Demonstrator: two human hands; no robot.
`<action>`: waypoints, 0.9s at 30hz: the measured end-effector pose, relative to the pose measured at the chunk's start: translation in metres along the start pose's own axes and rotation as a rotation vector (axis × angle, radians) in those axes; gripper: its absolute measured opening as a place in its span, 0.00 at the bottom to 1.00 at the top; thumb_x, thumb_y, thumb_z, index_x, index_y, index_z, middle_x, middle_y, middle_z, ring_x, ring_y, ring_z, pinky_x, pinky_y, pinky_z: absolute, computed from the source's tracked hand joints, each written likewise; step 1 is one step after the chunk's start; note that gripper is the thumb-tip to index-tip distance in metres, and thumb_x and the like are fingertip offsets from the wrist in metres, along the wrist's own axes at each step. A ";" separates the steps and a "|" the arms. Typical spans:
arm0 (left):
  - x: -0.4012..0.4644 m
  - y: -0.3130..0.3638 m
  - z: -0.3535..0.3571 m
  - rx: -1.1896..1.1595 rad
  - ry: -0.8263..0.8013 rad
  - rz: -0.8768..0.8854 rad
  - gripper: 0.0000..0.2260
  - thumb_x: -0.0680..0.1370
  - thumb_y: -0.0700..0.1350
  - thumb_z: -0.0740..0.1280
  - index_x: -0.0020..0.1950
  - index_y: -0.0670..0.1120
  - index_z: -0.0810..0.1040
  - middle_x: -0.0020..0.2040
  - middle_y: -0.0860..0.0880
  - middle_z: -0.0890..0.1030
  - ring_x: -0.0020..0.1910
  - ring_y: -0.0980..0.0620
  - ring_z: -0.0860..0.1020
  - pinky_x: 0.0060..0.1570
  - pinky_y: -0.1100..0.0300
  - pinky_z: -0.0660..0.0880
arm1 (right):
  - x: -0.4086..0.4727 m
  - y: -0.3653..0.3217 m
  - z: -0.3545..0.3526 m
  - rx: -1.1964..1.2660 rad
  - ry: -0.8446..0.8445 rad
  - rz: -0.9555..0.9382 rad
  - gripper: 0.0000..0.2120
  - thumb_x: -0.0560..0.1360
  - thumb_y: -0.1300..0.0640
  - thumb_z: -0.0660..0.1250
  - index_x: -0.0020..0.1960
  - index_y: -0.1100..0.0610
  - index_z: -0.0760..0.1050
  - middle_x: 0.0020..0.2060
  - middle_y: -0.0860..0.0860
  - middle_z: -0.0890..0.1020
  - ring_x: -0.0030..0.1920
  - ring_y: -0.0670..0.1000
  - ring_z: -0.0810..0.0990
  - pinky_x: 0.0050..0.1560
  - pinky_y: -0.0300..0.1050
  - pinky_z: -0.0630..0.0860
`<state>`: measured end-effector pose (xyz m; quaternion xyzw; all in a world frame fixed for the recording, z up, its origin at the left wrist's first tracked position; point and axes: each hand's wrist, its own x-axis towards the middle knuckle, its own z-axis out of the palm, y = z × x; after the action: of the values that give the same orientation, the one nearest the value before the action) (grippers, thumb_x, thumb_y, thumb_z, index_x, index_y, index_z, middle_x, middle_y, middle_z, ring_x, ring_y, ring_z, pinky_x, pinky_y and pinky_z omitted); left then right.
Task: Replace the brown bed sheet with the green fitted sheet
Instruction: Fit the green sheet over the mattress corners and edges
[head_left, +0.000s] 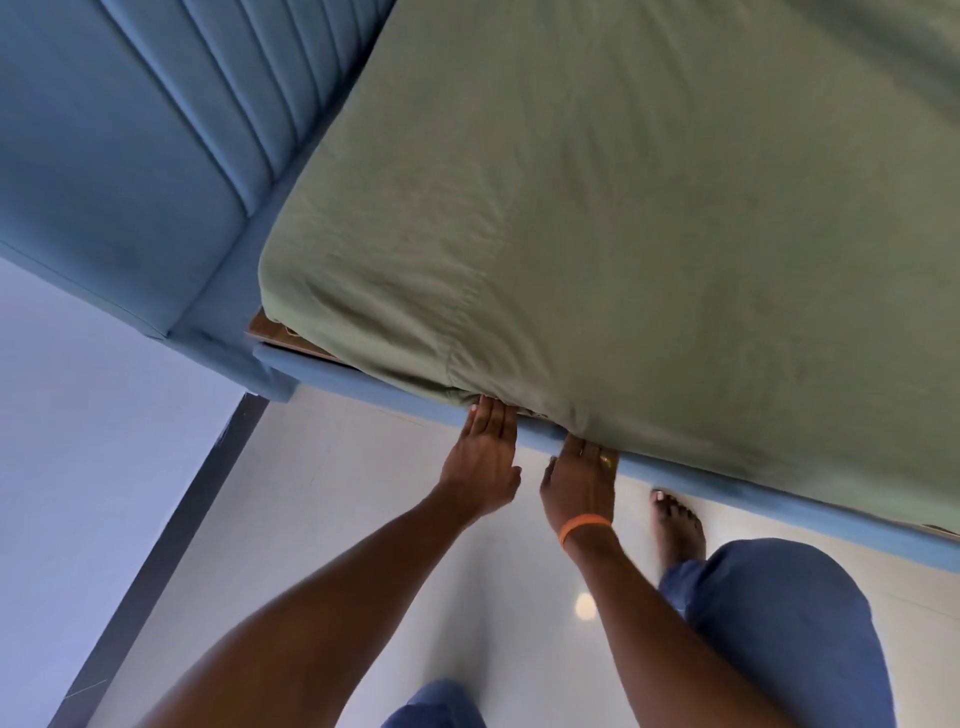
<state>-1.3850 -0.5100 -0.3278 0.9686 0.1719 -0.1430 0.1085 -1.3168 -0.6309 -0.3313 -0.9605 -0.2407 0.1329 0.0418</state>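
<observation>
Fingertips of left hand (485, 457) gone under edge of green fitted sheet (649, 234); cannot tell what they touch there. Fingertips of right hand (579, 480) hidden same way, between sheet and blue bed rail (737, 493). Mattress under sheet fully covered. Sheet cut off by top and right picture edges, far from hands. Small brown patch (270, 327) up-left of left hand, at bed corner: too little showing to tell what. Bare foot (675, 525) right of right hand, heel hidden by blue trouser leg (779, 623).

Both hands, L (485, 457) & R (579, 475), fingers straight, tucking green fitted sheet (649, 234) under mattress edge.
</observation>
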 end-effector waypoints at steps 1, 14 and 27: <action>0.000 0.000 0.001 -0.005 -0.006 0.003 0.42 0.77 0.53 0.65 0.79 0.33 0.47 0.78 0.31 0.53 0.78 0.33 0.51 0.78 0.45 0.48 | -0.013 -0.004 0.005 0.040 0.022 -0.023 0.34 0.64 0.64 0.74 0.67 0.73 0.70 0.60 0.72 0.76 0.61 0.71 0.76 0.63 0.64 0.74; 0.010 -0.027 -0.008 -0.205 0.082 0.083 0.38 0.69 0.46 0.72 0.77 0.42 0.64 0.74 0.42 0.69 0.76 0.44 0.64 0.77 0.56 0.48 | 0.001 -0.044 0.001 0.068 0.021 -0.328 0.36 0.62 0.63 0.75 0.69 0.67 0.72 0.65 0.61 0.75 0.67 0.61 0.74 0.72 0.56 0.67; 0.060 -0.029 -0.015 0.155 -0.097 -0.007 0.31 0.73 0.56 0.70 0.74 0.51 0.67 0.73 0.48 0.70 0.73 0.44 0.66 0.72 0.51 0.63 | 0.034 -0.046 0.004 0.042 -0.034 -0.266 0.37 0.61 0.59 0.78 0.68 0.59 0.74 0.59 0.56 0.81 0.60 0.58 0.80 0.63 0.56 0.73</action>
<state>-1.3377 -0.4615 -0.3375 0.9654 0.1583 -0.2030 0.0408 -1.3098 -0.5747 -0.3369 -0.9167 -0.3636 0.1473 0.0754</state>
